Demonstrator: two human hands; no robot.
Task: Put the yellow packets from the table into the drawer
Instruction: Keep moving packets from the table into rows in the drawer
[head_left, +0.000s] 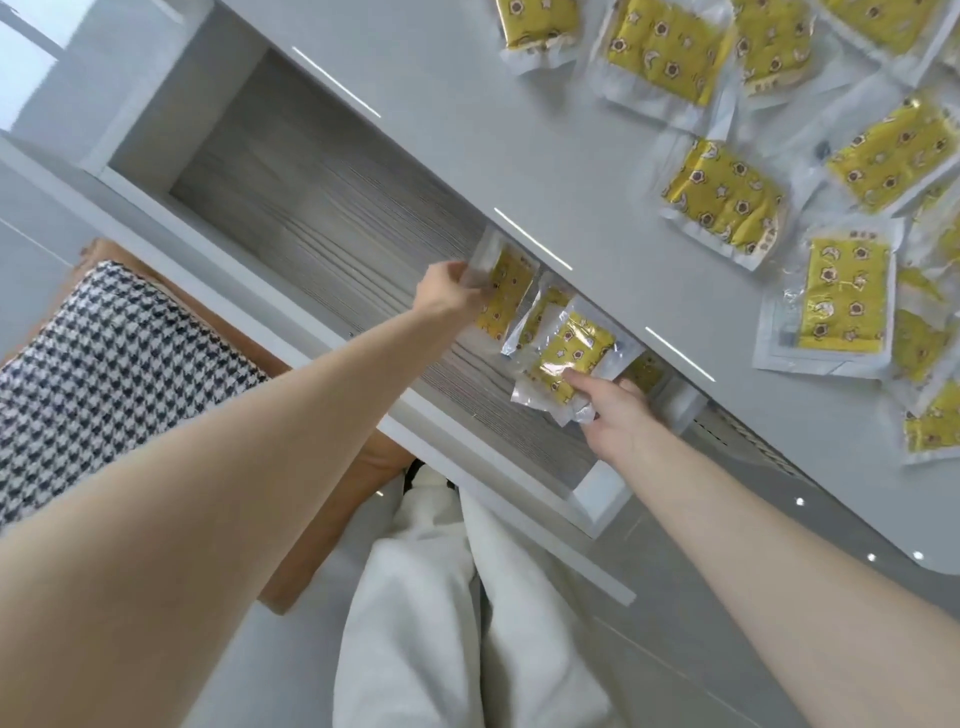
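Note:
The drawer (322, 208) is pulled open under the white table (467, 119); its floor is grey wood grain. My left hand (447, 291) grips the clear edge of a yellow packet (506, 291) inside the drawer, close under the table edge. My right hand (618, 415) pinches another yellow packet (569, 353) in the drawer, lying over a third packet (540, 317). Several yellow packets with star prints lie scattered on the table at the right, such as one (722, 200) and another (841, 301).
A chair with a houndstooth cushion (104, 364) stands at the left beside the drawer. My legs in white trousers (457, 597) are below the drawer front (467, 467). The floor is grey.

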